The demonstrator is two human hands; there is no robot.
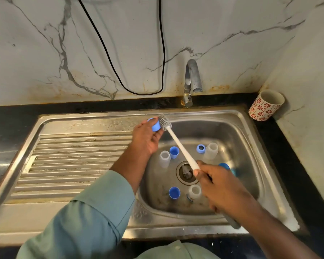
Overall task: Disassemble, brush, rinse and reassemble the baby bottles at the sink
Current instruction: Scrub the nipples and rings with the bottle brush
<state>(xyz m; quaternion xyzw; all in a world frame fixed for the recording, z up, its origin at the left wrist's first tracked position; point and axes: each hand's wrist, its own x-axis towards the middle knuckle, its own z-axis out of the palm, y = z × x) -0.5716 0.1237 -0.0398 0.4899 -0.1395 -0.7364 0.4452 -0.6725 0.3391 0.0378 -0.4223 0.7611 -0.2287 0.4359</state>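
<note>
Nearest to us, a pale green sleeve (86, 217) runs up the left forearm toward the stainless steel sink basin (251, 146), and the left hand (146, 139) is raised over the basin's far left rim, fingers curled round a small blue plastic bottle cap (155, 124), holding it on its side. Right against that cap sits the grey bristled head of a long white-handled bottle brush (180, 146), its shaft slanting down across the basin to the right hand (219, 187), which grips the handle firmly above the round metal drain (185, 172) in the basin's middle. Down on the basin floor, the parts are scattered around the drain: left of it, a clear plastic bottle body (165, 158) standing open end up, with a blue cap (174, 152) just beside it; beyond the drain, a blue screw ring (200, 148) touching a second clear bottle body (211, 150); nearer than the drain, another blue cap (174, 192) and a third clear bottle body (194, 192), partly hidden by the right hand. Right of the drain, a blue piece (225, 166) peeks out behind the right hand; what it is I cannot tell. Behind the basin stands a chrome tap (192, 79), no water running, and at the far right corner of the black desk (288, 156) a white mug with red flower print (266, 105) stands tilted against the marble wall (45, 43). Left of the basin lies the ribbed steel draining board (73, 161).
</note>
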